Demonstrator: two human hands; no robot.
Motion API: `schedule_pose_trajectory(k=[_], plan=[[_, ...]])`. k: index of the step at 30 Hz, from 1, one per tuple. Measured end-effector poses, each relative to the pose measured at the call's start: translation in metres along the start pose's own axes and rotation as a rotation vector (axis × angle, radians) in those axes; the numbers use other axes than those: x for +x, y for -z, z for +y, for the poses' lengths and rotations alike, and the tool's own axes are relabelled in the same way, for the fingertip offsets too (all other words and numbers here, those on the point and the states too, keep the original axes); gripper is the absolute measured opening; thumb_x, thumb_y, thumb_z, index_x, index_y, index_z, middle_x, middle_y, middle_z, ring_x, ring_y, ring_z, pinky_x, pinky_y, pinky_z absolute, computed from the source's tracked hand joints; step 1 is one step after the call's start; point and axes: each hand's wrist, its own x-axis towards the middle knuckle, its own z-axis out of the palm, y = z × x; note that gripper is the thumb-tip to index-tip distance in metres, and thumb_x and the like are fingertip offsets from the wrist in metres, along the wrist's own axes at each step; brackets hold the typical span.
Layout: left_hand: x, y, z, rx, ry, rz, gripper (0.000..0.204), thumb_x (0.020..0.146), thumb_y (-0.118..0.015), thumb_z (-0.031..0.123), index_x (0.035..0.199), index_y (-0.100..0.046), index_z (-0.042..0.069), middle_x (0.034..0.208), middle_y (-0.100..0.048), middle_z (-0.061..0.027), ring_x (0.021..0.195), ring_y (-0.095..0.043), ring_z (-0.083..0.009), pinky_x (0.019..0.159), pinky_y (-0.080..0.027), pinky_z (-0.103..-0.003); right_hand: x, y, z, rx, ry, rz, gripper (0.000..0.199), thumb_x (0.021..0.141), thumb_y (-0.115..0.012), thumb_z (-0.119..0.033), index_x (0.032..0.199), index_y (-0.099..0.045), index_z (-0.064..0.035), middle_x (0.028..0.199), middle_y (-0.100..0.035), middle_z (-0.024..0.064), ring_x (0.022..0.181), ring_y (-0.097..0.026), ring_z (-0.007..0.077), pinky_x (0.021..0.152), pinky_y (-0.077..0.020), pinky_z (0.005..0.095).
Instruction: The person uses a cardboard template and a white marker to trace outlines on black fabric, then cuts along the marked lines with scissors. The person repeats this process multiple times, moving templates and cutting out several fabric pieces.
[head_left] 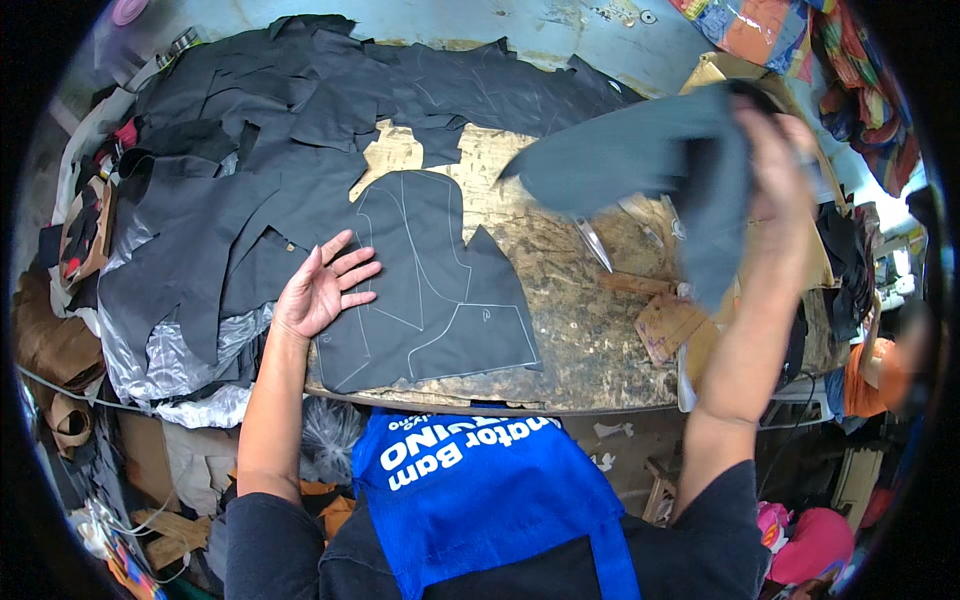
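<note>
A flat piece of black, leather-like sheet (440, 270) lies on the worn wooden table (590, 350), with white chalk-like outlines drawn on it. My left hand (325, 285) rests at its left edge, palm turned up and fingers spread, holding nothing. Up at the right, my right hand (778, 165) grips another dark piece of sheet (630, 150), raised above the table and blurred by motion. Below that raised piece lies a pair of scissors (593, 243), its handles partly hidden.
Layered black sheets (290, 90) cover the table's back and left. Clear plastic wrapping (180, 360) hangs at the left edge. A brown wooden block (672, 325) lies near an open carton (815, 250) at the right. Another person's orange clothing (868, 380) shows at far right.
</note>
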Motion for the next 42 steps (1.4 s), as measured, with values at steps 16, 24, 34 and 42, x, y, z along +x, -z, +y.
schedule_pose_trajectory(k=[16,24,34,42], plan=[[-0.005,0.019,0.009,-0.362,-0.439,0.005,0.068,0.089,-0.047,0.059,0.126,-0.050,0.003,0.126,-0.052,-0.0253,0.125,-0.044,-0.0381,0.109,-0.031,-0.049,0.007,0.397,0.061,-1.660,-0.384,1.064,0.038,0.077,-0.061,-0.036,0.098,-0.067,-0.0037,0.088,-0.067,0.0156,0.076,-0.065,0.0302,0.066,-0.0492,0.0430],[-0.007,0.020,0.011,-0.345,-0.420,0.061,0.066,0.091,-0.045,0.059,0.124,-0.052,0.002,0.122,-0.055,-0.0247,0.121,-0.048,-0.0378,0.105,-0.035,-0.050,-0.001,0.291,0.022,-1.787,-0.435,1.141,0.049,0.078,-0.062,-0.040,0.123,-0.058,-0.0182,0.109,-0.066,0.0154,0.098,-0.063,0.0372,0.083,-0.0486,0.0485],[-0.007,0.026,0.010,-0.286,-0.393,0.066,0.060,0.095,-0.040,0.054,0.126,-0.051,0.003,0.120,-0.057,-0.0235,0.118,-0.052,-0.0367,0.103,-0.039,-0.049,-0.084,-0.133,0.094,-0.751,-0.480,-0.275,0.060,0.071,-0.079,-0.043,0.101,-0.063,0.0066,0.089,-0.067,0.0199,0.081,-0.066,0.0250,0.073,-0.0507,0.0358],[-0.005,0.028,0.010,-0.208,-0.363,0.095,0.054,0.096,-0.039,0.050,0.126,-0.051,0.006,0.117,-0.060,-0.0202,0.114,-0.056,-0.0338,0.098,-0.043,-0.052,-0.128,-0.211,0.105,-0.776,-0.366,-0.410,0.032,0.066,-0.081,-0.024,0.090,-0.069,-0.0056,0.086,-0.067,0.0196,0.085,-0.065,0.0368,0.076,-0.0501,0.0441]])
